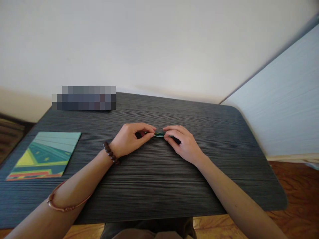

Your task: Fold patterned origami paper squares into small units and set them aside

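A narrow strip of folded green paper (159, 134) stretches between my two hands above the middle of the dark table. My left hand (132, 139) pinches its left end between thumb and fingers. At the right end, my right hand (183, 142) grips the strip the same way. Fingers cover most of the paper, so only a short piece shows between the fingertips. A dark beaded bracelet (111, 153) and a copper-coloured bangle (67, 209) circle my left wrist and forearm.
On the left of the table (154, 186) lies a flat square sheet of patterned paper (47, 156) in green, yellow and orange. A pixelated, blurred object (84, 99) sits at the back left. A white wall (159, 49) rises behind, and a pale panel (281, 99) borders the right side.
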The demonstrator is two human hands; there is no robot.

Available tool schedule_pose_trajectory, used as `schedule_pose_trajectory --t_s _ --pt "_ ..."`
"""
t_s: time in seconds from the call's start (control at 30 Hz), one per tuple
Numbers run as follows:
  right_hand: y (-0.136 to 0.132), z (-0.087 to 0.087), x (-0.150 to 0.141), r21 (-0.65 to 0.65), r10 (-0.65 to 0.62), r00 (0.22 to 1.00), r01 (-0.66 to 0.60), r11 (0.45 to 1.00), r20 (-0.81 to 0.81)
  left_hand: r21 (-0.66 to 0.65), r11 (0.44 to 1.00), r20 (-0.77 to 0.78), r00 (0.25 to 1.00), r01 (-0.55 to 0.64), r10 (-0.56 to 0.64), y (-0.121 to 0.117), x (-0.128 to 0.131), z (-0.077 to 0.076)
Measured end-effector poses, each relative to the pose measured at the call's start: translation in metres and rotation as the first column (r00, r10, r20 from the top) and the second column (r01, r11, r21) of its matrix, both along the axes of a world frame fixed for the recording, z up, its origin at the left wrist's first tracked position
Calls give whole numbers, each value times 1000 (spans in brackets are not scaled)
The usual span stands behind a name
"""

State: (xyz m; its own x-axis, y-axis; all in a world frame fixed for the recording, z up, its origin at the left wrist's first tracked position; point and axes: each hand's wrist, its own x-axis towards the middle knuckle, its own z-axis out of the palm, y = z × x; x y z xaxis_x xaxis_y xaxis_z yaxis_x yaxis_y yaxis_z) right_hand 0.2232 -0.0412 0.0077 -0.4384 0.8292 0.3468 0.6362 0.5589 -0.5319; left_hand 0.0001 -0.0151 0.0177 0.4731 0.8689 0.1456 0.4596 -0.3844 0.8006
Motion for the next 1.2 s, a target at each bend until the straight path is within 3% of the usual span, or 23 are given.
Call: schedule_pose_trajectory --t_s 0.27,0.47,0.63,0.87,0.97,1.2 --pt "-2 3 -6 -39 26 998 -28 999 -61 156 987 -74 997 38 -26 -3 9 3" --pt "-2 5 -7 -15 47 999 -48 999 -17 160 987 -104 994 2 15 -4 11 3" --pt "-3 3 -6 -25 73 997 -72 997 18 170 984 -200 979 59 -24 -2 11 4" --pt "-3 2 -10 -43 80 996 -81 996 -30 247 968 -294 955 49 26 -2 18 1" --pt "-4 2 -12 -41 48 997 -51 998 -58 272 962 -284 957 26 54 -4 20 -1" --pt "-5 5 -16 -68 -89 996 86 994 -33 273 959 -189 982 80 -28 -7 20 -7"
